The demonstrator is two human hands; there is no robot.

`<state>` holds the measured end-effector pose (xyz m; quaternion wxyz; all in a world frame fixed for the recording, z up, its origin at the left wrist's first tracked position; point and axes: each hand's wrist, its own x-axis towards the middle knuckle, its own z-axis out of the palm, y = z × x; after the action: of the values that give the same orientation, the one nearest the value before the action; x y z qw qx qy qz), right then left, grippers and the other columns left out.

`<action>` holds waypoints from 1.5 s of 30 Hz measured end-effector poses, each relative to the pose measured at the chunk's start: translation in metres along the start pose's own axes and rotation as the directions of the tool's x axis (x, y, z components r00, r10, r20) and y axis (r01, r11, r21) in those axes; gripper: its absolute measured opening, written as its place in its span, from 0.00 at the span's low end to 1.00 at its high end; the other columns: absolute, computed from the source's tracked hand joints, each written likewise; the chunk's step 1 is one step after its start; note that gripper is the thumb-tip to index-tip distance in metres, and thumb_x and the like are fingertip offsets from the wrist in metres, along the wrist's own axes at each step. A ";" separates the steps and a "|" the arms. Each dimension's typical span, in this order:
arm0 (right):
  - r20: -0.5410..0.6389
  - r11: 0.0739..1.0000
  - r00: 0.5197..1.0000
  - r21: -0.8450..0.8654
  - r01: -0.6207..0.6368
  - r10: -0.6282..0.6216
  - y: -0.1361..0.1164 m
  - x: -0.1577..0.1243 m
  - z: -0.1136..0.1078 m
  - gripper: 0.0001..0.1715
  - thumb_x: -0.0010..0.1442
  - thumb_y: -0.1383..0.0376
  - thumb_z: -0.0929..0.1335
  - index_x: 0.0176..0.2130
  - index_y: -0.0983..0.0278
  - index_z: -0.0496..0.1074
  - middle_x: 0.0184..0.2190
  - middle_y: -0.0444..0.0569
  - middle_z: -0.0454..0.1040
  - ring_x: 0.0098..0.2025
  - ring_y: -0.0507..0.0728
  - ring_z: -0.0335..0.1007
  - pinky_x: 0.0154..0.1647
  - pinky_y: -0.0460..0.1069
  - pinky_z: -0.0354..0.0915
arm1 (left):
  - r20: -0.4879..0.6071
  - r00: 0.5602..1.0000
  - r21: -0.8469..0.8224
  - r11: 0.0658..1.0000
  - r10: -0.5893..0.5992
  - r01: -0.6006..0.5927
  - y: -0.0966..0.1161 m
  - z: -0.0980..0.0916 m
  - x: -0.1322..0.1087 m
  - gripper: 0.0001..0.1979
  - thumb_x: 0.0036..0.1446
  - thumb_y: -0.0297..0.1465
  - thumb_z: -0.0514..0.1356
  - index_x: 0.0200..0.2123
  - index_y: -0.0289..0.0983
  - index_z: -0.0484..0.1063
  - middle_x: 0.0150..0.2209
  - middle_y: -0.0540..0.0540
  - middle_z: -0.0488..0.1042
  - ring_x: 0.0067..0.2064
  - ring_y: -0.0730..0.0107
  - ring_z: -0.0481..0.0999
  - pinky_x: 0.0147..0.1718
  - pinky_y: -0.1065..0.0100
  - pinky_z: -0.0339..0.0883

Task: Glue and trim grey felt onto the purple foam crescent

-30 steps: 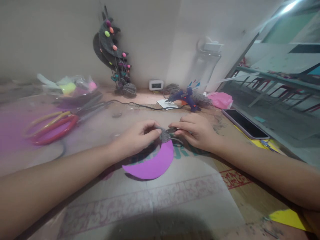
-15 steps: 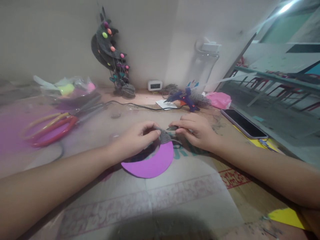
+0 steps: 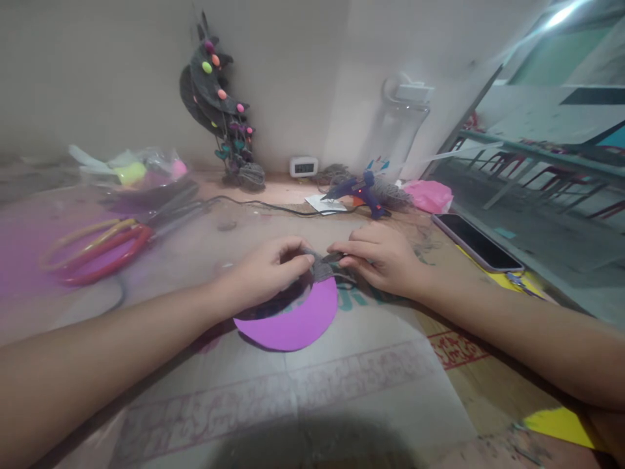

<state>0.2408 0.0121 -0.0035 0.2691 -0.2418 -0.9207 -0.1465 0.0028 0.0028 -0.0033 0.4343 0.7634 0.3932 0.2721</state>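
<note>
Left hand (image 3: 266, 270) and right hand (image 3: 381, 257) pinch a grey scrap (image 3: 319, 266), likely soft and light, by its ends.

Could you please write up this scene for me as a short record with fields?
left hand: pinches grey yarn at the upper tip of the purple crescent
right hand: pinches the same yarn from the other side
crescent: flat on the table, partly under the left hand
behind: glue gun, clock, ornament by the wall
left side: scissors, blurred
right side: phone, screen up
</note>
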 end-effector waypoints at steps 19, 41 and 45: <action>0.001 1.000 1.000 0.000 -0.022 0.022 0.000 0.000 -0.001 0.18 0.68 0.60 0.62 0.43 0.68 0.77 0.24 0.47 0.69 0.28 0.53 0.62 0.30 0.49 0.52 | -0.006 1.000 0.132 0.991 0.020 -0.019 -0.002 0.000 0.001 0.10 0.61 0.36 0.53 0.33 0.38 0.69 0.28 0.53 0.72 0.33 0.69 0.71 0.32 0.69 0.61; -0.009 0.999 1.000 -0.027 0.023 -0.023 0.000 0.000 0.000 0.17 0.67 0.60 0.63 0.42 0.68 0.76 0.24 0.47 0.70 0.27 0.53 0.61 0.30 0.50 0.50 | 0.005 1.000 0.144 0.989 0.025 -0.026 0.002 -0.002 0.000 0.10 0.61 0.35 0.53 0.31 0.38 0.70 0.27 0.53 0.72 0.31 0.70 0.70 0.31 0.70 0.60; 0.000 0.999 1.000 -0.042 0.019 -0.019 0.000 -0.001 0.000 0.17 0.67 0.60 0.63 0.42 0.67 0.77 0.24 0.47 0.71 0.28 0.53 0.62 0.31 0.50 0.50 | 0.005 1.000 0.118 0.993 0.026 -0.027 0.001 -0.001 -0.001 0.10 0.60 0.35 0.53 0.31 0.38 0.70 0.27 0.53 0.72 0.31 0.70 0.71 0.30 0.70 0.60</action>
<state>0.2412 0.0114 -0.0037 0.2626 -0.2388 -0.9196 -0.1683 0.0021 0.0025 -0.0018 0.3853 0.7934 0.3978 0.2528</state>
